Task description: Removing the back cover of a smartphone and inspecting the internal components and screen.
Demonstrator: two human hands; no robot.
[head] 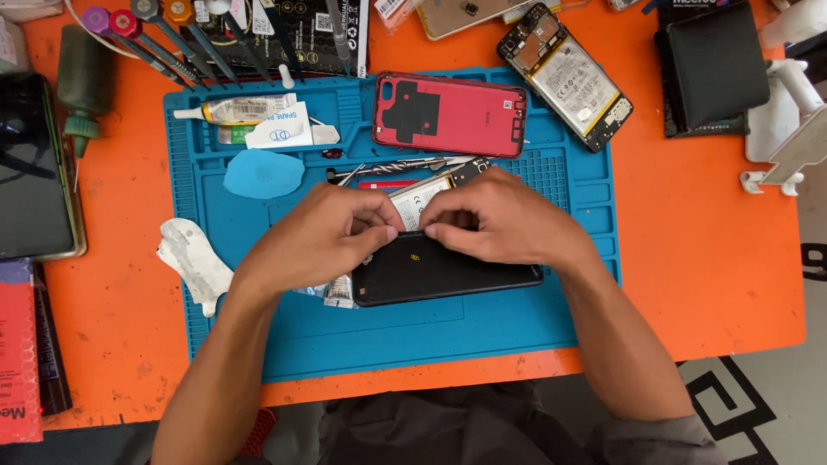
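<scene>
A black phone lies on the blue repair mat, its far edge under my fingers. My left hand pinches at the phone's far left edge. My right hand presses fingertips on the same edge, close to the left. Behind the hands a white-labelled battery and a small circuit part show. A red phone back cover rests at the mat's far side. Tweezers and a metal tool lie just beyond my hands.
An opened phone body lies on the orange table at the back right. Screwdrivers, a glue tube, a blue pick, a white rag and a dark tablet surround the mat.
</scene>
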